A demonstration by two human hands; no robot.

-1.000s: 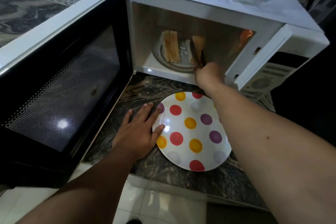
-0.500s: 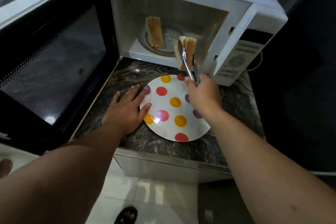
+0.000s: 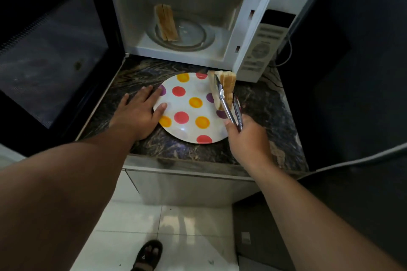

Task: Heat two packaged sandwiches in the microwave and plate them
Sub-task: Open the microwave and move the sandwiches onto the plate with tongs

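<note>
We are standing on pale floor tiles (image 3: pixel 136 222) at a dark marbled counter (image 3: pixel 259 103) — our left hand (image 3: pixel 137 114) lying flat, fingers straight, on the polka-dot plate (image 3: pixel 187 103). Our right hand (image 3: pixel 247 136) is gripping metal tongs (image 3: pixel 229 108) clamped on one sandwich (image 3: pixel 226 88) above the plate's right edge. The other sandwich (image 3: pixel 166 23) is standing on the glass turntable (image 3: pixel 189 36) inside the open microwave (image 3: pixel 271 35) — its top cut off.
</note>
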